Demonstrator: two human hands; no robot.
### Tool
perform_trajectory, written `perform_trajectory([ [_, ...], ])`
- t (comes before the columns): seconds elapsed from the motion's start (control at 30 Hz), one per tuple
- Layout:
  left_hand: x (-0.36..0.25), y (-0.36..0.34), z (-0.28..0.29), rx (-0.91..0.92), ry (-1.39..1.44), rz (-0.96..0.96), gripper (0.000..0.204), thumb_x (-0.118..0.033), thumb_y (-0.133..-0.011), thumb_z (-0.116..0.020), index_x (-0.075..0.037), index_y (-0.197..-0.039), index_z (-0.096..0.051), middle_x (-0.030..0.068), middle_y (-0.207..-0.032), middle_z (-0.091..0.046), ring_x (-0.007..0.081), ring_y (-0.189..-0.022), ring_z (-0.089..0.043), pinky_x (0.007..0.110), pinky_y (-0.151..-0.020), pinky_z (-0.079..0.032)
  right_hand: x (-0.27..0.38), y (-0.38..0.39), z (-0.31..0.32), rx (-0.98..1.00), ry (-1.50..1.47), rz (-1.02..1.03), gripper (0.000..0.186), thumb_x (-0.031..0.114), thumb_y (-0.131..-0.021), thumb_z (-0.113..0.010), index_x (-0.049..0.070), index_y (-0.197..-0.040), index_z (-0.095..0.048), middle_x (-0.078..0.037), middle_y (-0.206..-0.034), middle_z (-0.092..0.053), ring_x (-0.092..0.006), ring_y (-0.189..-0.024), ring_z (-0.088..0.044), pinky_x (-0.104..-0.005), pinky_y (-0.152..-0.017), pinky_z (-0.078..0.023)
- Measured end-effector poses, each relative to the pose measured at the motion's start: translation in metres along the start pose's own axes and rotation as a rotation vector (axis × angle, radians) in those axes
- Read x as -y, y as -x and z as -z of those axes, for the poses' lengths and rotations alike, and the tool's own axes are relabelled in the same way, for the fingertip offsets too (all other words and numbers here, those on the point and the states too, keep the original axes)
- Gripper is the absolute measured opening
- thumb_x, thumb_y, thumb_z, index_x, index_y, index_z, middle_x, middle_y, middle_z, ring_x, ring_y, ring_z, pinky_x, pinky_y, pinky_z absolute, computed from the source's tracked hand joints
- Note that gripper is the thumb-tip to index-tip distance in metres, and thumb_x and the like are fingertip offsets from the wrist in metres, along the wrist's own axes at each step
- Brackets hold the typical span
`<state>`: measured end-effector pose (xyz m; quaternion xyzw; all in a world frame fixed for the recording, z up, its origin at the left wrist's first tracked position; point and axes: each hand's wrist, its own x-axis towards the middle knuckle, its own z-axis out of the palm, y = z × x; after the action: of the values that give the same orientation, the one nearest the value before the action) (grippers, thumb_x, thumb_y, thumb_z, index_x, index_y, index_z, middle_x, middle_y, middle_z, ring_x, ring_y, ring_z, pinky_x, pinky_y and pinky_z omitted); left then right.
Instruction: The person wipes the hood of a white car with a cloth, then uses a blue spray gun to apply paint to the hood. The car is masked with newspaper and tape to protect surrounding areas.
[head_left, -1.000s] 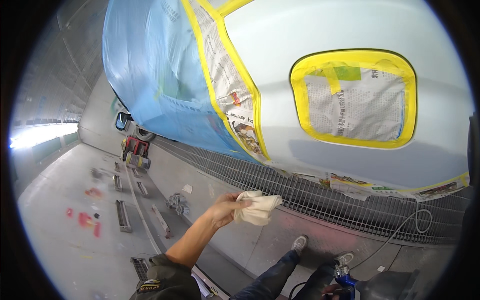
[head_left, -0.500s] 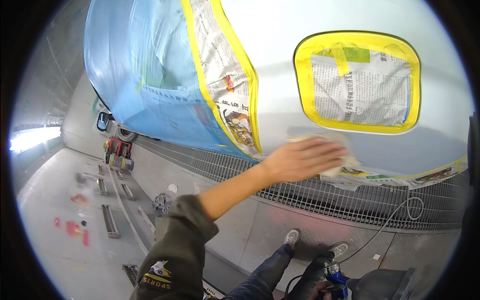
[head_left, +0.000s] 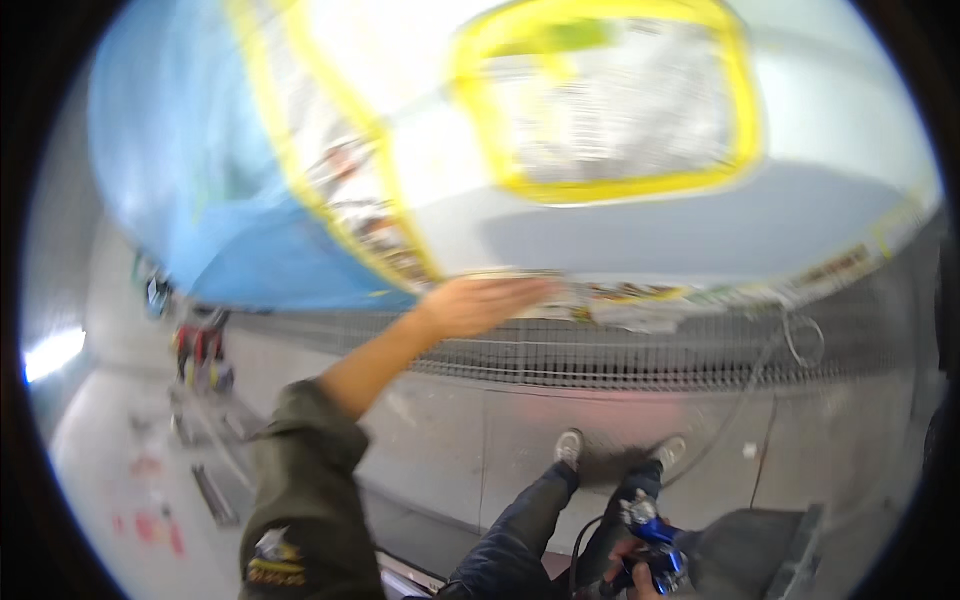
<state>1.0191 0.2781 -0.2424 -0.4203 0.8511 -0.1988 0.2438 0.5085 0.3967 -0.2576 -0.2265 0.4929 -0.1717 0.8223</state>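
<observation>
My left hand [head_left: 485,305] reaches across to the lower edge of the pale vehicle body [head_left: 640,230], its fingers together and flattened over a cream cloth [head_left: 515,276], which is mostly hidden beneath them and lies against the panel. Above it is an opening covered with newspaper [head_left: 615,110] and yellow tape; to the left are a taped newspaper strip [head_left: 345,190] and blue plastic sheeting [head_left: 180,170]. My right hand [head_left: 635,570] is closed round a blue-and-silver spray gun [head_left: 660,550] with a grey cup, low at the right. The picture is blurred by motion.
A metal floor grating [head_left: 570,360] runs below the body, with a looped hose [head_left: 805,335] over it at the right. My shoes [head_left: 568,448] stand on the grey floor. Red equipment [head_left: 200,350], metal fixtures [head_left: 215,500] and a bright light [head_left: 55,350] are at the left.
My left hand has risen with the cloth onto the panel, then shifted left along its lower edge. The view has turned and shifted. The spray gun stays in my right hand.
</observation>
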Motion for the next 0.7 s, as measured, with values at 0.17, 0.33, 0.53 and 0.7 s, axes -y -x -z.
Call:
perform_trajectory([
  [0.17, 0.005, 0.009, -0.008, 0.042, 0.137, -0.002, 0.066, -0.014, -0.087, -0.050, -0.014, -0.152, -0.040, -0.0032, -0.154, -0.044, 0.0088, -0.103, -0.055, 0.025, -0.098, -0.045, 0.033, -0.014, 0.003, 0.290, 0.184, 0.144, 0.026, 0.022, -0.097, -0.064, 0.004, -0.117, -0.063, -0.005, -0.095, -0.065, -0.0124, -0.078, -0.061, -0.0264, -0.067, -0.048],
  [0.33, -0.008, -0.160, 0.084, -0.187, 0.049, 0.209, 0.068, -0.016, -0.081, -0.056, -0.023, -0.149, -0.046, -0.0056, -0.157, -0.039, 0.0139, -0.114, -0.054, 0.038, -0.106, -0.040, 0.064, 0.001, 0.004, -0.053, 0.524, 0.444, 0.040, 0.031, -0.093, -0.070, 0.004, -0.121, -0.062, -0.008, -0.102, -0.067, -0.0164, -0.088, -0.065, -0.0290, -0.079, -0.052],
  [0.53, -0.018, -0.300, 0.117, -0.338, 0.191, 0.210, 0.071, -0.013, -0.086, -0.051, -0.016, -0.155, -0.032, 0.0033, -0.165, -0.022, 0.0235, -0.152, -0.019, 0.044, -0.124, -0.015, 0.005, -0.005, 0.028, 0.093, 0.135, 0.288, 0.040, 0.037, -0.095, -0.066, 0.004, -0.118, -0.061, -0.006, -0.097, -0.066, -0.0128, -0.080, -0.061, -0.0254, -0.070, -0.048],
  [0.7, -0.034, -0.234, 0.062, -0.147, -0.002, -0.077, 0.062, -0.014, -0.092, -0.044, -0.001, -0.151, -0.033, 0.0117, -0.164, -0.021, 0.0222, -0.152, -0.017, 0.037, -0.126, -0.012, 0.015, 0.000, 0.012, 0.106, -0.143, 0.221, 0.039, 0.038, -0.095, -0.066, 0.005, -0.114, -0.062, -0.005, -0.094, -0.064, -0.0112, -0.076, -0.058, -0.0236, -0.066, -0.044],
])
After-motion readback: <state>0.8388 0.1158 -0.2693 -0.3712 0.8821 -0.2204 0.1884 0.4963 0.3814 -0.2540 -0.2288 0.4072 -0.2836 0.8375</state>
